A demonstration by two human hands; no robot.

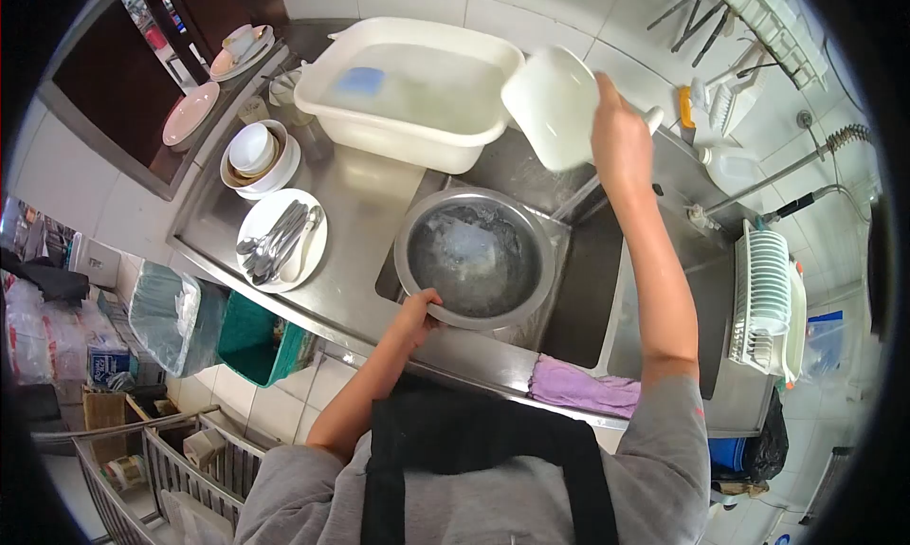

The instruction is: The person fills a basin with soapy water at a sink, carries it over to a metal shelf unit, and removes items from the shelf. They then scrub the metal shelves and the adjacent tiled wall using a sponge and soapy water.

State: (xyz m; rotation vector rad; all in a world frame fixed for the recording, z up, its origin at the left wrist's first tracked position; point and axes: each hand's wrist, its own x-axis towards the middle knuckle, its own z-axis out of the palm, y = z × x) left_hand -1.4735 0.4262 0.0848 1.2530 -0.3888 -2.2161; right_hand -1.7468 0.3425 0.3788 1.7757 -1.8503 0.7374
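My right hand (623,137) is raised over the right side of the sink, closed on the edge of a white squarish bowl (553,107). The bowl is tilted, its inside facing me, and shows nothing in it. My left hand (417,317) grips the near rim of a round metal basin (543,251), which rests in the sink and holds cloudy water. Beyond the basin stands a large white plastic tub (408,152) of soapy water, with a blue thing (361,81) under or at the surface.
Left on the steel counter are stacked bowls (252,151) and a white plate (318,251) with spoons (282,237). A purple cloth (583,386) lies on the sink's front edge. A dish rack (760,294) with plates stands right, near a spring-hose tap (773,173).
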